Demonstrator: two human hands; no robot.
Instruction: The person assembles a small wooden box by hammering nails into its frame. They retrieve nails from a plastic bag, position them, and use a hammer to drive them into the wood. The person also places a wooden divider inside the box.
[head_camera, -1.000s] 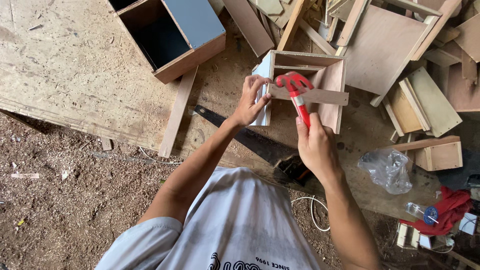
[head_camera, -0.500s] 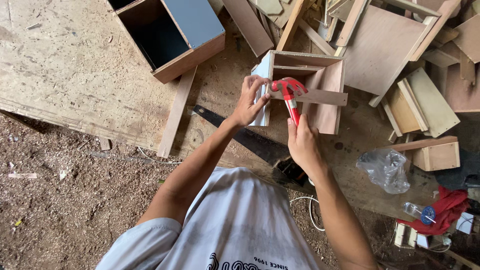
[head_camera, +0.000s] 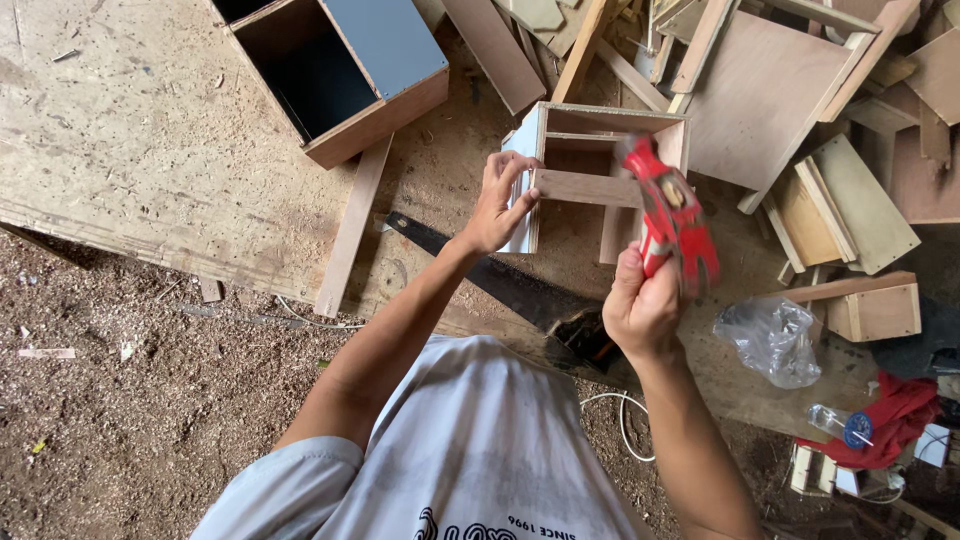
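Gripping the red hammer in your right hand while your left hand pinches the wooden frame on the floor, you may, seemingly mid-swing, strike those fingers.

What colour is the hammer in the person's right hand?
Red, clearest in the head view: the hammer in the right hand.

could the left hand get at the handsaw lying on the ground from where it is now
Probably yes. The left hand is busy steadying the small wooden frame, but the handsaw lies just below its wrist, blade uncovered.
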